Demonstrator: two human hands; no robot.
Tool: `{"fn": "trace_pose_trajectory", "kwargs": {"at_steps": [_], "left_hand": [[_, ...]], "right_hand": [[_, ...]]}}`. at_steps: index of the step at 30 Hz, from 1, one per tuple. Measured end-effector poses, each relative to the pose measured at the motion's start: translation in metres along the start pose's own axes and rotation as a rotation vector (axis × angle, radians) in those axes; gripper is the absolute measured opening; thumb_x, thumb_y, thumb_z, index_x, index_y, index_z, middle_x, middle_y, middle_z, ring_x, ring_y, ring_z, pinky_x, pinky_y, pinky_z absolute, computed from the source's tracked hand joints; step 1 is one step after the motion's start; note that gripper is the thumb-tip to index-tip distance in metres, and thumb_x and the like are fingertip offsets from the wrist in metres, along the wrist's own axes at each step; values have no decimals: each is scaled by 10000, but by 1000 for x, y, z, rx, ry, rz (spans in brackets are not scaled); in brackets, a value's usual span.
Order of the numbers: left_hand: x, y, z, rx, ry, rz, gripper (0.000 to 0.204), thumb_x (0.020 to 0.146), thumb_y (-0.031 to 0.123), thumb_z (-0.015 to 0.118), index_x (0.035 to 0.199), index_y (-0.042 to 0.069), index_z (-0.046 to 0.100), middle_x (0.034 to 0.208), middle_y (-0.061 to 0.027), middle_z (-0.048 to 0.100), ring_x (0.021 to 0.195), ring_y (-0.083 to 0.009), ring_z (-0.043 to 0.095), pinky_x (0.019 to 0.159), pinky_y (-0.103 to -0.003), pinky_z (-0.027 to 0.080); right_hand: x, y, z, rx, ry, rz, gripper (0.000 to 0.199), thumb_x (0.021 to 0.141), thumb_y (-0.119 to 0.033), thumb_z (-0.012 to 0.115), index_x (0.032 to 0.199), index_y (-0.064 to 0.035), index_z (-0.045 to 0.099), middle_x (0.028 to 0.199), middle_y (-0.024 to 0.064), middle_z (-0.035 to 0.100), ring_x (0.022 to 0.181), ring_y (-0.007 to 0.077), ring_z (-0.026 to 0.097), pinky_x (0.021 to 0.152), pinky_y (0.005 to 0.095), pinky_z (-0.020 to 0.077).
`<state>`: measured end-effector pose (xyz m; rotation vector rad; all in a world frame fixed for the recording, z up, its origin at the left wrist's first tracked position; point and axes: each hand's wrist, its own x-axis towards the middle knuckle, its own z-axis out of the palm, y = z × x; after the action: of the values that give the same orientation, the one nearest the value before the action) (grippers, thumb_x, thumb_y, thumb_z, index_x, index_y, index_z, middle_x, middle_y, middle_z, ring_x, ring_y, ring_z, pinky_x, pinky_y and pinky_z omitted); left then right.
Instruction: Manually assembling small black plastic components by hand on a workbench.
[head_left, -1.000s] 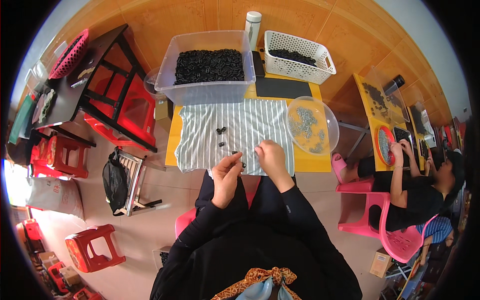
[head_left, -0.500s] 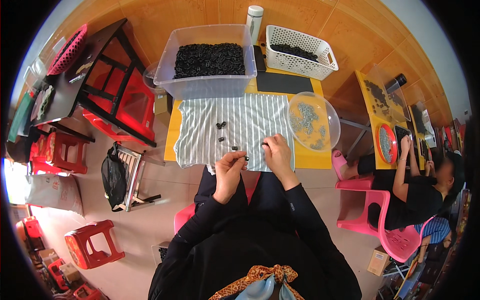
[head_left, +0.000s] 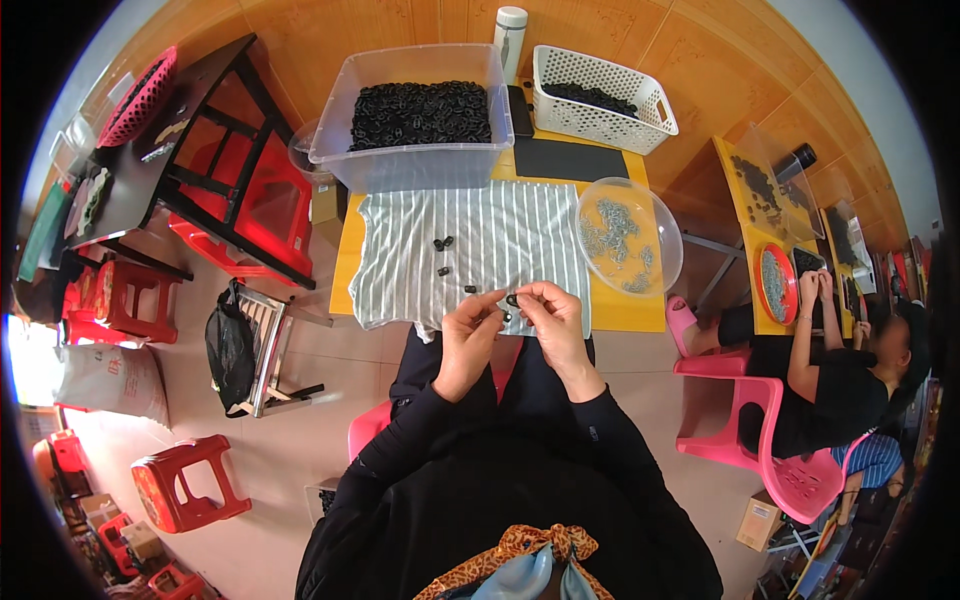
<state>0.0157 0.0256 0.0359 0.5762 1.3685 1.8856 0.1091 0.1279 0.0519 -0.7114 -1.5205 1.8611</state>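
My left hand (head_left: 468,343) and my right hand (head_left: 556,328) meet above the near edge of a grey-and-white striped cloth (head_left: 400,210). The right fingers pinch a small black plastic piece (head_left: 512,299). At the left fingertips sits a second small black part (head_left: 507,316), partly covered by the fingers. Further small black pieces lie on the cloth: a pair (head_left: 443,244), a single piece (head_left: 444,271) and another one (head_left: 470,289) just beyond the left hand. The exact shape of the held parts is too small to make out.
Behind the cloth stand a clear bin (head_left: 420,165) of black parts, a white basket (head_left: 605,110) and a white bottle (head_left: 509,45). A round clear tray (head_left: 665,235) of small metal pieces is at the right. Further right, a co-worker (head_left: 840,370) sits on a pink chair (head_left: 765,440).
My right hand has moved left and slightly nearer, bringing its black piece up to the left hand's. My left hand has shifted slightly right. The loose pieces remain on the cloth.
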Motion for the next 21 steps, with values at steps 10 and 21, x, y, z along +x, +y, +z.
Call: {"fn": "trace_pose_trajectory", "kwargs": {"at_steps": [10, 21], "left_hand": [[-4, 7, 3, -48, 15, -13, 258, 849, -39, 547, 1095, -26, 623, 803, -8, 578, 669, -61, 512, 599, -189, 417], [-3, 5, 3, -90, 37, 0, 239, 849, -35, 547, 1073, -34, 631, 789, -17, 580, 663, -71, 516, 611, -196, 422]], "right_hand": [[-4, 2, 5, 1, 9, -71, 59, 869, -37, 602, 886, 14, 625, 681, -42, 538, 605, 12, 438, 550, 175, 348], [-5, 3, 8, -47, 9, -78, 48, 868, -23, 599, 887, 12, 624, 681, -44, 541, 601, 6, 438, 537, 170, 344]]}}
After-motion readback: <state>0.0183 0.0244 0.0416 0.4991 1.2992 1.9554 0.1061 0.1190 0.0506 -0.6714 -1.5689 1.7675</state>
